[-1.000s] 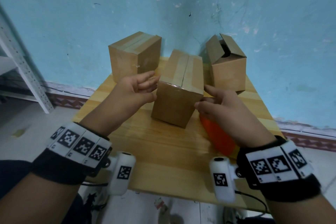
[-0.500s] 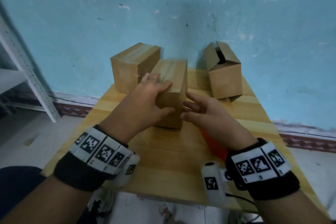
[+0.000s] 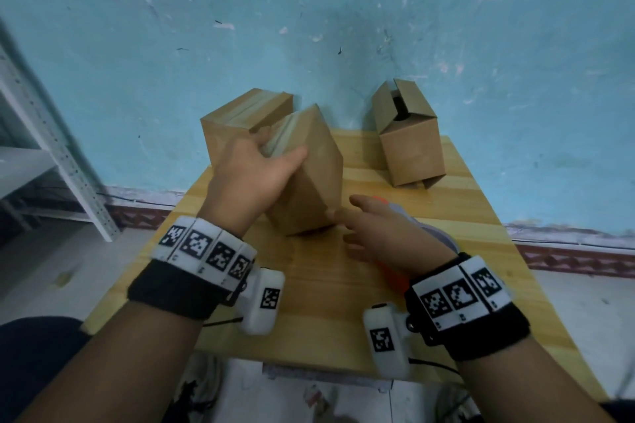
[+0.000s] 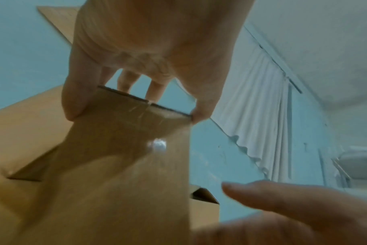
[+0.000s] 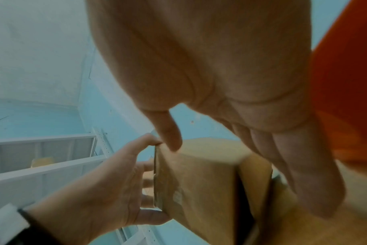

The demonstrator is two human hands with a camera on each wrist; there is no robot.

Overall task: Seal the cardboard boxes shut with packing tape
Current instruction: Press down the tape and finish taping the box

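Note:
In the head view my left hand [image 3: 275, 156] grips the upper end of a taped cardboard box [image 3: 316, 182], which stands tilted on one edge on the wooden table [image 3: 326, 302]. The left wrist view shows thumb and fingers clamped across the box's taped end [image 4: 136, 116]. My right hand [image 3: 350, 220] is open, its fingers straight and just off the box's lower right corner. Under that hand lies an orange tape dispenser [image 3: 390, 273]. The right wrist view shows the box [image 5: 199, 182], my left hand [image 5: 107, 187] and the dispenser [image 5: 346, 82].
A second taped box [image 3: 233, 127] stands right behind the held one at the back left. An unsealed box [image 3: 412, 148] with raised flaps stands at the back right against the blue wall. A white metal shelf [image 3: 51, 148] is at the left beyond the table.
My left hand has moved from the box's side onto its top and gripped it, tipping and swinging the box to the back left. My right hand has come off the box.

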